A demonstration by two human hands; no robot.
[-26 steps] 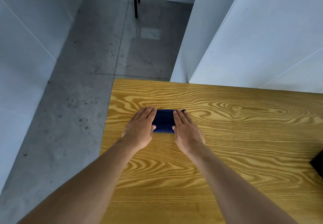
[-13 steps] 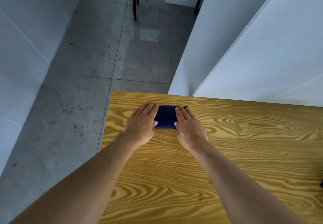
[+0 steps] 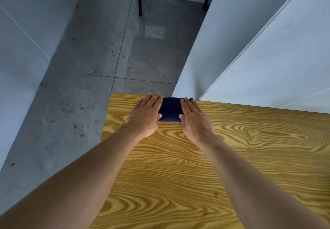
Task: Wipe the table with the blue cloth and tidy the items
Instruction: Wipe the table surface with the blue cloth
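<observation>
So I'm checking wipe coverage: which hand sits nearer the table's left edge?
The left hand: it lies flat on the blue cloth beside the table's left edge; the right hand sits farther in.

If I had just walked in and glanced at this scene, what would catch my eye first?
Most likely the dark blue cloth, a folded pad at the far edge of the yellow wooden table, near its far left corner. The left hand and right hand lie flat on either side of it, fingers overlapping its ends. Beyond the table lie a grey concrete floor and white panels at the right.
</observation>
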